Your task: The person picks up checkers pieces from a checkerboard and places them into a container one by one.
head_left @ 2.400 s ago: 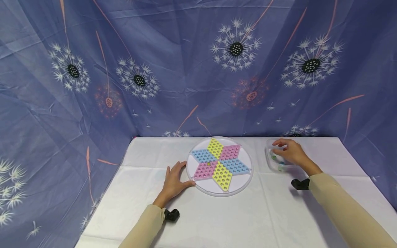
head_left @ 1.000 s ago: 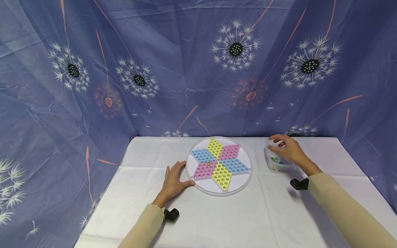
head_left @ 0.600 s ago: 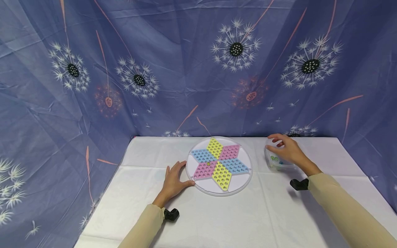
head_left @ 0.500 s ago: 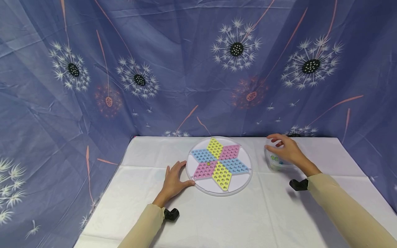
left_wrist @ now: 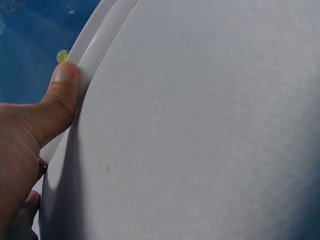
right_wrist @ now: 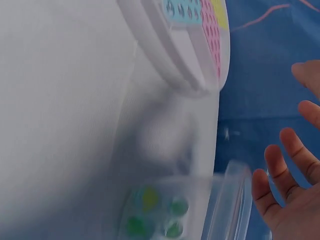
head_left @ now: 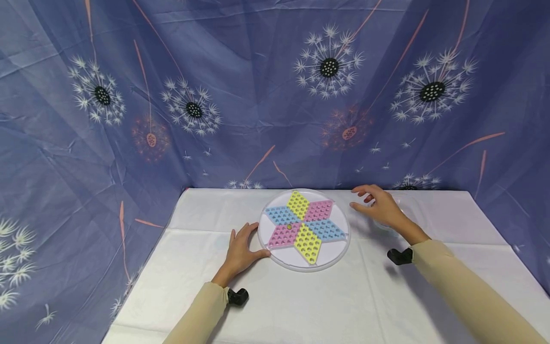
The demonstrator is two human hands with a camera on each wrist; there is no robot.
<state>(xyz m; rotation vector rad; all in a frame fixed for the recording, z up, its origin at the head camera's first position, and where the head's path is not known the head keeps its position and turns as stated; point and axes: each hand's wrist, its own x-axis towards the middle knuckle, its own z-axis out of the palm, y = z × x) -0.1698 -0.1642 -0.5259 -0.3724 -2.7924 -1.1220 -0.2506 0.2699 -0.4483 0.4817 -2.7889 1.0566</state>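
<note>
A round white Chinese checkers board (head_left: pixel 335 253) lies mid-table, its star of yellow, pink and blue points full of small holes. One yellow-green marble (head_left: pixel 289 227) sits in the pink part, near the centre. My left hand (head_left: pixel 239 251) touches the board's left edge with spread thumb and fingers; its thumb (left_wrist: pixel 62 92) lies on the rim in the left wrist view. Between board and box my right hand (head_left: pixel 380 206) hovers, fingers apart, no object visible between them. The clear plastic box (right_wrist: pixel 232 205), partly hidden in the head view, holds several green and yellow marbles (right_wrist: pixel 178 206).
A white cloth (head_left: pixel 326 306) covers the table. Behind and to the left hangs a blue curtain (head_left: pixel 258 95) with dandelion prints, close to the table's back edge. Each wrist carries a black camera mount (head_left: pixel 237 297).
From over the clear box, my right hand has moved left toward the board, its fingertips now past the box's left side. My left hand and the board have stayed put.
</note>
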